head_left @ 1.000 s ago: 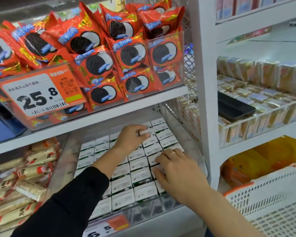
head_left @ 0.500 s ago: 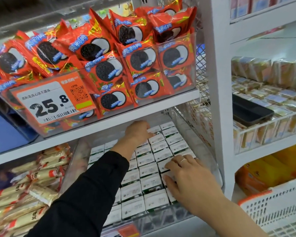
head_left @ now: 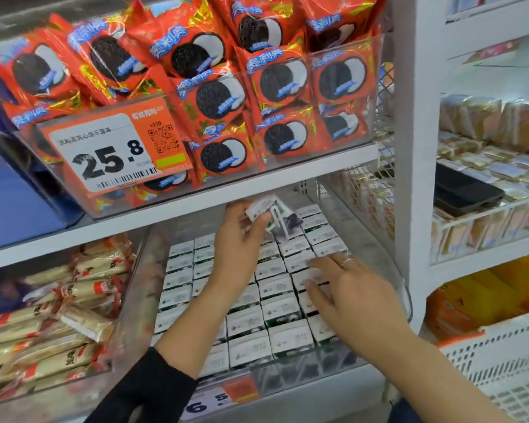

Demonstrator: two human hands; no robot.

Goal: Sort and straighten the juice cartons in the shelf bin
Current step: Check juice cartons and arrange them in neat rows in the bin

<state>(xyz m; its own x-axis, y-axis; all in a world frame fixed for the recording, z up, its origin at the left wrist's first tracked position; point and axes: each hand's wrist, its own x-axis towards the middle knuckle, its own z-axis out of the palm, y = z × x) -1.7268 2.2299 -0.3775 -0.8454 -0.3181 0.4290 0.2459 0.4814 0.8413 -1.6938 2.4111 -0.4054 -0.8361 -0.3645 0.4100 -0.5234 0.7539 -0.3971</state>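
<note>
A clear plastic shelf bin holds several rows of small white-and-green juice cartons, standing upright with their tops showing. My left hand reaches deep into the bin and holds one carton lifted and tilted above the back rows, just under the shelf above. My right hand lies flat with straight fingers on the carton tops at the bin's right side; a ring shows on one finger.
The shelf above carries a clear bin of red cookie packs with a 25.8 price tag. Wrapped snack bars fill the bin to the left. A white upright stands right, with a phone and a white basket beyond.
My left hand has lifted a carton out of the back rows and tilted it up. The right hand stays pressed on the carton tops. The camera moved closer.
</note>
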